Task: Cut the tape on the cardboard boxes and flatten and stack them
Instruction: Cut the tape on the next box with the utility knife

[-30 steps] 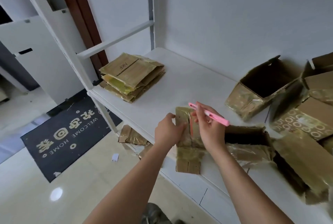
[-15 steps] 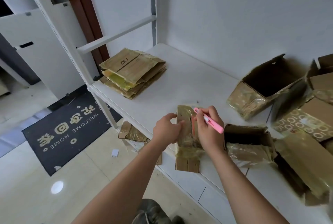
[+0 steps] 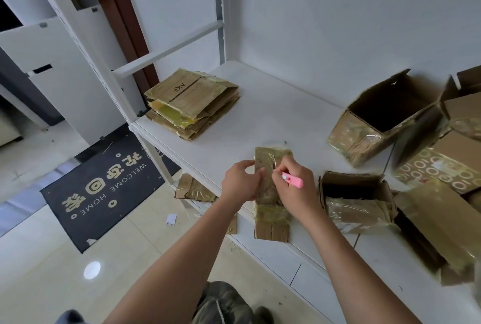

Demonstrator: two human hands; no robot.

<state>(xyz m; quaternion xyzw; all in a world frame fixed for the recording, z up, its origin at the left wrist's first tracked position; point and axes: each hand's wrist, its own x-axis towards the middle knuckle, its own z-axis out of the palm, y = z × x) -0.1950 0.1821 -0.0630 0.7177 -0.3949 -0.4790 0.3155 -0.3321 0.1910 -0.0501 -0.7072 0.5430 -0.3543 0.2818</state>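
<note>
Both hands grip the taped box, right holding the cutter.

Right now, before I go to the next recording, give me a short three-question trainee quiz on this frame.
1. True or false: the right hand holds a pink cutter.
2. The stack of flattened boxes lies at which end of the white shelf: A) far left, B) far right, C) on the floor?
3. Fill in: the left hand grips the ____ box.

Key: 1 true; 2 A; 3 taped.
</note>
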